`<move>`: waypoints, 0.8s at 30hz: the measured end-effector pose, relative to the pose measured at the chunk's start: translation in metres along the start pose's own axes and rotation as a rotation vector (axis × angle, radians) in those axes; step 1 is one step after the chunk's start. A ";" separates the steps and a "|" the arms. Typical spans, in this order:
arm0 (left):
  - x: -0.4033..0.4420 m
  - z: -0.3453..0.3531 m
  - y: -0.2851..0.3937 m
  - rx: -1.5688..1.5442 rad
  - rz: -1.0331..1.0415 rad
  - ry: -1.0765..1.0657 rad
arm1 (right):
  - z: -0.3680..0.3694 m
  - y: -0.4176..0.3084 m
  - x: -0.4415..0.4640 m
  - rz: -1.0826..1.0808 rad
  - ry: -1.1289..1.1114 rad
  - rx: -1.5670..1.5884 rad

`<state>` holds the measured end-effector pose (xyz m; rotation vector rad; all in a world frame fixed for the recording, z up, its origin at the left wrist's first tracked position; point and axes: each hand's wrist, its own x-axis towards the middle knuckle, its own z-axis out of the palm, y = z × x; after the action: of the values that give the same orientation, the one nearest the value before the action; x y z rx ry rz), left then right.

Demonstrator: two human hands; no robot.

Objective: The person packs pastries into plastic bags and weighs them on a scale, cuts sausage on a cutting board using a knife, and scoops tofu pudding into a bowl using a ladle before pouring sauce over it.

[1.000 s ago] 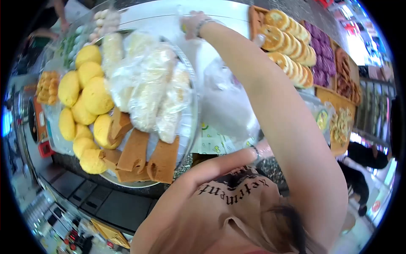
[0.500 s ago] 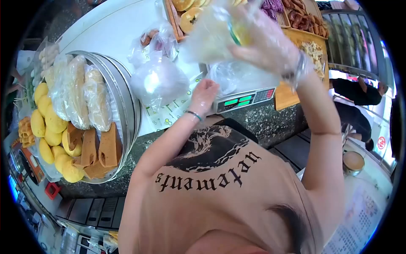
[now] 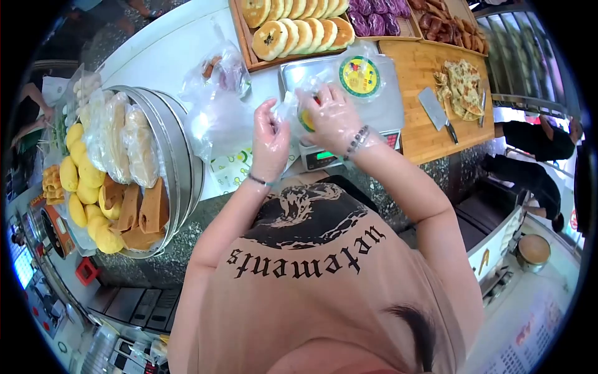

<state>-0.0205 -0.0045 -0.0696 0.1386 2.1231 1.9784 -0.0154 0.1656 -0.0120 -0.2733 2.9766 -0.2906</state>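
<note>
My left hand [image 3: 270, 142], in a clear plastic glove, has its fingers curled at the edge of a thin clear plastic bag [image 3: 288, 106]. Beside it, my gloved right hand [image 3: 335, 122] is closed from above over a clear tub with a yellow-and-green label [image 3: 306, 119], partly hidden under the fingers. Another clear tub with a round yellow label [image 3: 359, 76] rests on the metal plate of the digital scale [image 3: 389, 100]. Left of my hands sit filled clear plastic bags [image 3: 218, 118] on the white counter.
Stacked steamers [image 3: 177, 118] at left carry yellow buns, bagged rolls and brown cake. A wooden tray [image 3: 244, 37] of round flat cakes stands behind the scale. On the cutting board [image 3: 411, 75] lie a cleaver [image 3: 434, 109] and a cut flatbread [image 3: 464, 90]. People stand at right.
My right hand has come down and left from above the scale, bringing a labelled tub lower. My left hand has shifted slightly left. The second labelled tub now shows on the scale.
</note>
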 end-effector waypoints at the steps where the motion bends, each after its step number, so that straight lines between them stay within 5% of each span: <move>1: -0.001 0.001 0.005 0.011 -0.035 -0.043 | -0.010 0.002 -0.006 -0.046 0.042 -0.026; 4: -0.003 0.003 0.006 -0.148 -0.166 -0.029 | -0.071 0.031 -0.024 -0.159 0.129 0.324; 6: -0.002 0.004 0.010 -0.221 -0.264 -0.041 | -0.097 0.074 -0.019 0.293 0.300 0.762; 8: -0.001 0.001 0.012 -0.293 -0.361 -0.054 | -0.083 0.142 -0.007 0.547 0.486 0.617; 11: 0.018 -0.001 0.011 -0.146 -0.515 -0.200 | -0.008 0.210 0.025 0.631 0.291 0.927; 13: 0.041 -0.003 0.017 0.121 -0.471 -0.241 | 0.018 0.203 0.048 0.577 -0.305 0.769; 14: 0.045 -0.004 0.027 0.131 -0.477 -0.212 | 0.024 0.198 0.060 0.549 -0.318 0.779; 16: 0.049 0.007 0.042 0.056 -0.367 -0.126 | 0.034 0.195 0.074 0.741 -0.452 1.266; 18: 0.051 0.019 0.034 0.008 -0.282 -0.103 | 0.063 0.218 0.091 0.663 -0.550 1.292; 20: 0.050 0.024 0.034 -0.042 -0.199 -0.090 | 0.068 0.212 0.100 0.674 -0.417 1.312; 22: 0.047 0.024 0.037 -0.197 -0.203 -0.061 | 0.057 0.216 0.096 0.617 -0.444 1.060; 24: 0.039 0.022 0.040 -0.203 -0.273 -0.036 | 0.049 0.220 0.087 0.251 -0.179 0.662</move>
<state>-0.0561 0.0291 -0.0355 -0.1429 1.7955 1.9930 -0.1288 0.3526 -0.1145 0.1422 2.5195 -1.1052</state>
